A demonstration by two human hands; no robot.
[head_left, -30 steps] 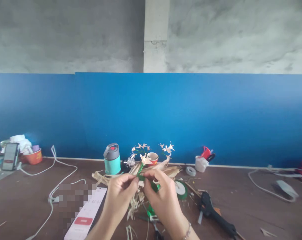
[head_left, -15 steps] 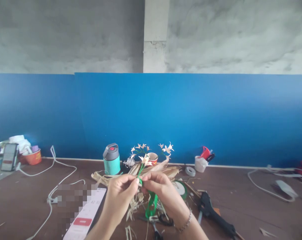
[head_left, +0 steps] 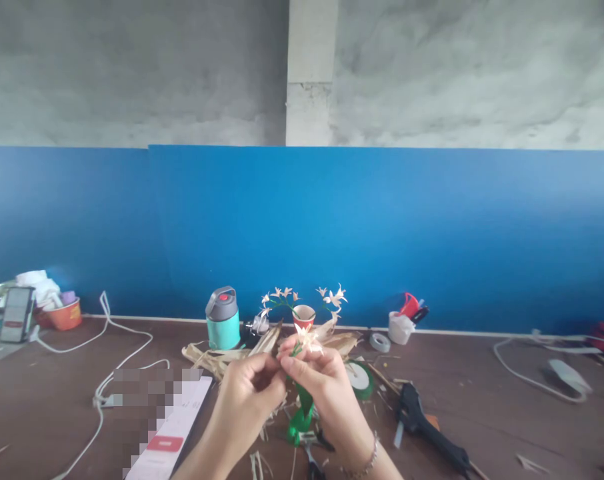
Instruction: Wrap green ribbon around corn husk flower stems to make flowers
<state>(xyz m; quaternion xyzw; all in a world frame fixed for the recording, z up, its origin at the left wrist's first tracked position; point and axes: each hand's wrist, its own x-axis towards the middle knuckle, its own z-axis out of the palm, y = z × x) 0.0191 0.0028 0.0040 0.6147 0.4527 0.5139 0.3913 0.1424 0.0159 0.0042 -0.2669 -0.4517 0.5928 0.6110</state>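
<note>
A cream artificial flower (head_left: 309, 339) with a thin green stem tilts to the right between my hands. My right hand (head_left: 325, 383) is closed on it, thumb and fingers pinching the stem just under the petals. Close beside, my left hand (head_left: 249, 397) is closed too, its thumb and forefinger pressed together at the lower stem; the exact contact is hidden by the fingers. A green ribbon (head_left: 302, 420) hangs down below my right hand toward the table. Scissors (head_left: 312, 460) lie beneath, partly covered by the ribbon and my right hand.
Behind my hands, a red and white paper cup (head_left: 303, 316) holds flower sprays, near dry husks (head_left: 207, 360) and a turquoise flask (head_left: 223, 327). A glue gun (head_left: 425, 427), tape roll (head_left: 380, 342) and ribbon spool (head_left: 359, 379) lie right. A phone (head_left: 172, 433) lies left.
The flower has tipped right and dropped lower, its head now against my right fingers. My right hand has moved up to the stem below the petals. The ribbon hangs straighter.
</note>
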